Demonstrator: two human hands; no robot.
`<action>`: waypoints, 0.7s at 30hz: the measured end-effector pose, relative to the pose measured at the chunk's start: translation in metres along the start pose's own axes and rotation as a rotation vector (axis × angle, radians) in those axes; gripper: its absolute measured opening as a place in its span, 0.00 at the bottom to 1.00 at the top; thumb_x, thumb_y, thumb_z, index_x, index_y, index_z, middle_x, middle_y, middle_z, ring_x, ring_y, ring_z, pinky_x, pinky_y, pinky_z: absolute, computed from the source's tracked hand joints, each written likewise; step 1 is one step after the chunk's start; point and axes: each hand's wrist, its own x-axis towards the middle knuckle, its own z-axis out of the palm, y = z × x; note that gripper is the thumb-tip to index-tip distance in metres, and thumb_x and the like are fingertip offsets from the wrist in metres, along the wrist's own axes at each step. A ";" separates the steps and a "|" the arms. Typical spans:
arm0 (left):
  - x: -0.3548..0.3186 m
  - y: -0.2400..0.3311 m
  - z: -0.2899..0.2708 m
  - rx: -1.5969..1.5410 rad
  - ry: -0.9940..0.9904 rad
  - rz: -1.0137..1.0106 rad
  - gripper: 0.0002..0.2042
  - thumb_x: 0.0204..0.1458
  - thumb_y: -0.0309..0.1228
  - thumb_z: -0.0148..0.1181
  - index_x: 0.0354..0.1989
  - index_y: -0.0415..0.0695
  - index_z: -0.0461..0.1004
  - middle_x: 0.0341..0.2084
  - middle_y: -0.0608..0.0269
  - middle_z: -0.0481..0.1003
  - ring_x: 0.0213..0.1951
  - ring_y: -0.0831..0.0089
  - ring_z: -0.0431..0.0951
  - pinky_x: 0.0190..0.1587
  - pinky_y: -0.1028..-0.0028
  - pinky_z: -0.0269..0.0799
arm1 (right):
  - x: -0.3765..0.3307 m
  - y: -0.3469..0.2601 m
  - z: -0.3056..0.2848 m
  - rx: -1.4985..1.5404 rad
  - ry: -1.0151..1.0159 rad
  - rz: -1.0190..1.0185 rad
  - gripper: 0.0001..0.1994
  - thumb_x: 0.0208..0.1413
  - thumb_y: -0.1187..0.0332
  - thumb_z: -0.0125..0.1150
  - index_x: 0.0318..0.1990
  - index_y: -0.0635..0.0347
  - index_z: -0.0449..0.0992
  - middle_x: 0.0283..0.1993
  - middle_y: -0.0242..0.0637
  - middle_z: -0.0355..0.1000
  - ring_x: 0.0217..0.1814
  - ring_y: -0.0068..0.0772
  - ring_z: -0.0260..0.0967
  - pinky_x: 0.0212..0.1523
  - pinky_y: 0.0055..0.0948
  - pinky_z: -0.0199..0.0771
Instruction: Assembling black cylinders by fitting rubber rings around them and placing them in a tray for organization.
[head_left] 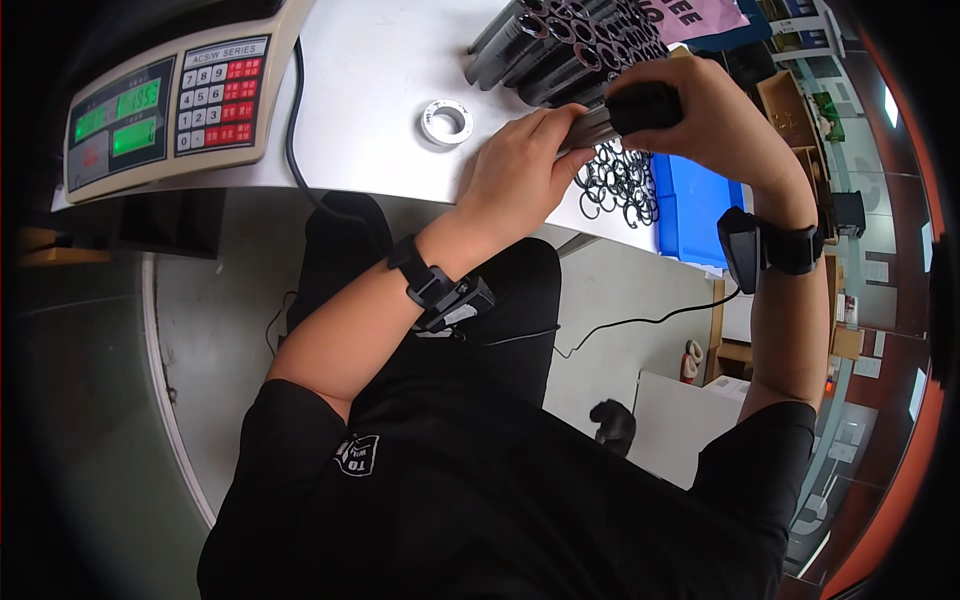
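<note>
My left hand (517, 168) is closed around a grey metal tube (590, 130) above the table's front edge. My right hand (715, 115) grips a black cylindrical piece (645, 108) at the tube's right end. Whether that piece sits over the tube or inside it, I cannot tell. Below the hands, many loose black open rings, like snap rings (622, 190), lie in a pile. Behind them is a stack of similar grey tubes (510, 60), with dark rings showing at their ends. A white ring-shaped piece (447, 123) lies left of my left hand.
A beige weighing scale (170, 110) with keypad and lit green display stands at the left, its black cable (292, 130) crossing the white table (370, 90). A blue tray (690, 210) sits at the right edge. A pink packet (710, 18) lies behind. Cables run from both wrist straps.
</note>
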 end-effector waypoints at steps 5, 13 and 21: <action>0.000 0.000 0.002 -0.024 0.021 0.018 0.18 0.62 0.33 0.66 0.57 0.40 0.75 0.43 0.51 0.81 0.44 0.48 0.82 0.46 0.56 0.79 | 0.000 0.006 0.006 -0.027 -0.017 0.037 0.24 0.44 0.77 0.82 0.52 0.61 0.84 0.43 0.42 0.84 0.42 0.34 0.83 0.52 0.29 0.82; 0.000 -0.002 0.002 -0.031 0.031 0.022 0.18 0.62 0.34 0.67 0.57 0.40 0.75 0.43 0.52 0.81 0.45 0.48 0.82 0.46 0.56 0.79 | 0.001 0.010 0.007 0.021 -0.020 -0.017 0.25 0.43 0.80 0.81 0.53 0.60 0.84 0.44 0.38 0.85 0.43 0.31 0.82 0.52 0.29 0.82; -0.001 -0.002 0.003 -0.031 0.035 0.014 0.18 0.62 0.35 0.66 0.57 0.41 0.75 0.43 0.53 0.81 0.44 0.48 0.82 0.45 0.56 0.79 | 0.003 0.008 0.002 -0.050 -0.059 0.004 0.24 0.45 0.80 0.80 0.53 0.60 0.84 0.45 0.40 0.84 0.43 0.31 0.82 0.51 0.29 0.82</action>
